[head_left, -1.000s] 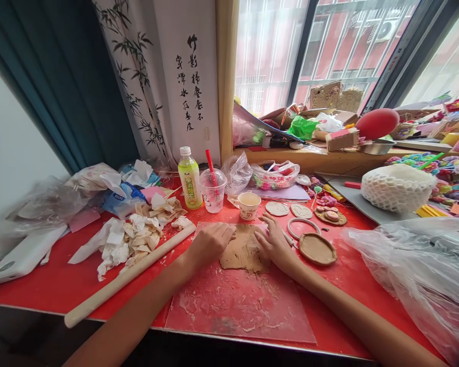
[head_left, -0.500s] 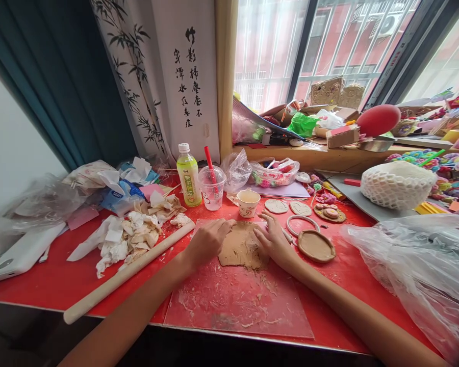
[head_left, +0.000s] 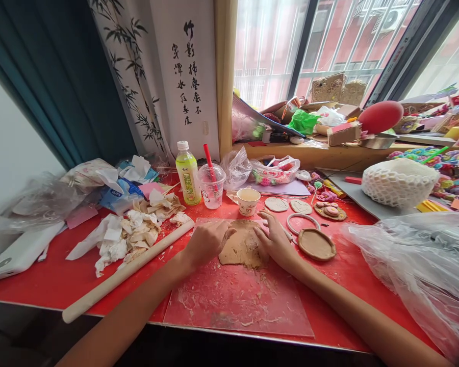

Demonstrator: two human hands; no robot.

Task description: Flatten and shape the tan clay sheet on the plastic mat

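A flat slab of brown clay point(head_left: 240, 245) with a ragged near edge lies on a clear board point(head_left: 237, 311). At the slab's left edge is my left hand point(head_left: 208, 240), its fingers curled and its thumb resting on the clay; the fingertips are partly hidden. My right hand point(head_left: 276, 239) lies over the right edge, fingers spread and touching the clay. Just right of that hand are a pale ring point(head_left: 303, 216) and a round clay disc with a raised rim point(head_left: 316, 244). A slim light-coloured tool point(head_left: 290, 236) shows partly behind the right hand.
A long wooden rolling pin point(head_left: 128, 270) lies left, beside crumpled tissues point(head_left: 132, 234). Behind the slab stand a paper cup point(head_left: 248, 202), a plastic cup with red straw point(head_left: 212, 189) and a drink bottle point(head_left: 188, 176). Plastic sheeting point(head_left: 416, 265) covers the right side.
My left hand has drawn its fingers in, and its thumb now shows lower on the clay. My right hand stays nearly where it was. The view has shifted slightly.
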